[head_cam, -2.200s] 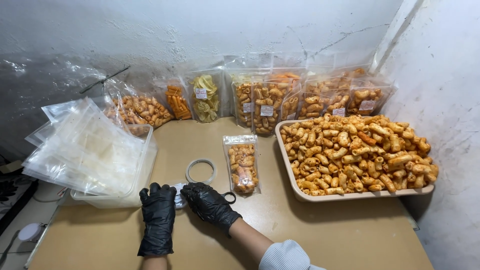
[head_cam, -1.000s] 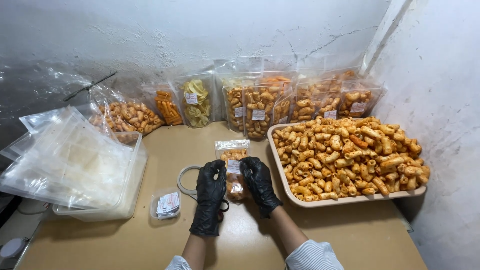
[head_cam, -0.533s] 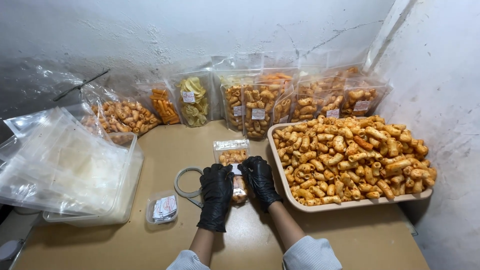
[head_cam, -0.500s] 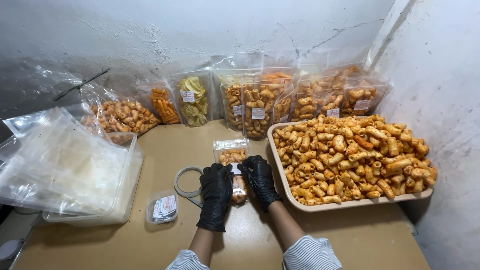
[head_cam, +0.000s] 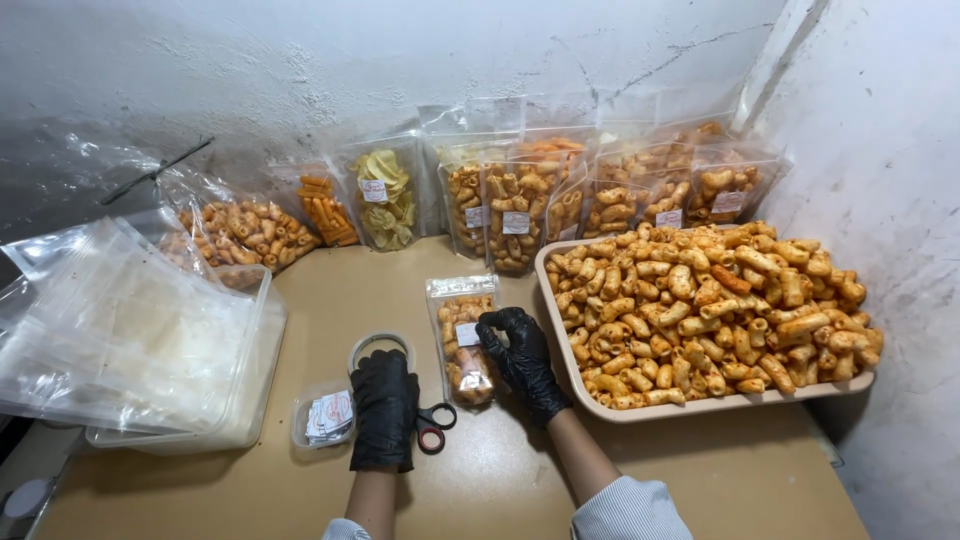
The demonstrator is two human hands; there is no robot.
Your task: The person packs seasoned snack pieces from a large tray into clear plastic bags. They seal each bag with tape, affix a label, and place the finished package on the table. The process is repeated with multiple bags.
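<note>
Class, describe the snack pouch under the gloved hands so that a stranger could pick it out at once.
Start at the big tray heaped with orange snacks on the right. Just left of it, one small clear pouch lies flat on the table, the right hand touching it. Every other filled pouch stands against the back wall.

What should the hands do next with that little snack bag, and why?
Probably press the sticker flat. The right hand has its fingertips on the small label on the bag, which lies on the table, while the left hand rests beside the scissors.
</note>
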